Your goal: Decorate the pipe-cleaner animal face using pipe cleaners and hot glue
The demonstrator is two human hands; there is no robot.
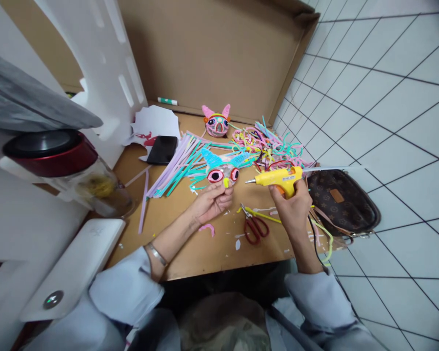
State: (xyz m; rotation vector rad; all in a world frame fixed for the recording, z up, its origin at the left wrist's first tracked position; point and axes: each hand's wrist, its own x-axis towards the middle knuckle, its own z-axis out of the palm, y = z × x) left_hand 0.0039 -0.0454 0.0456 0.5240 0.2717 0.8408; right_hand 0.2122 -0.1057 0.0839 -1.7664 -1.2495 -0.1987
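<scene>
Glue gun (281, 178), wrapped in right hand (294, 204), points nozzle (250, 181) leftward, apart from yellow piece (226, 182) pinched by left hand (212, 202).

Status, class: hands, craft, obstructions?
Left hand: pinching small yellow piece by blue-eared craft face. Right hand: gripping yellow glue gun. Red-handled metal scissors between hands.

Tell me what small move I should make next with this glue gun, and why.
Probably bring the glue gun closer to the small yellow piece for a dab of glue: your left hand holds that piece by the blue-eared face, and your right hand points the nozzle its way across a visible gap.
</scene>
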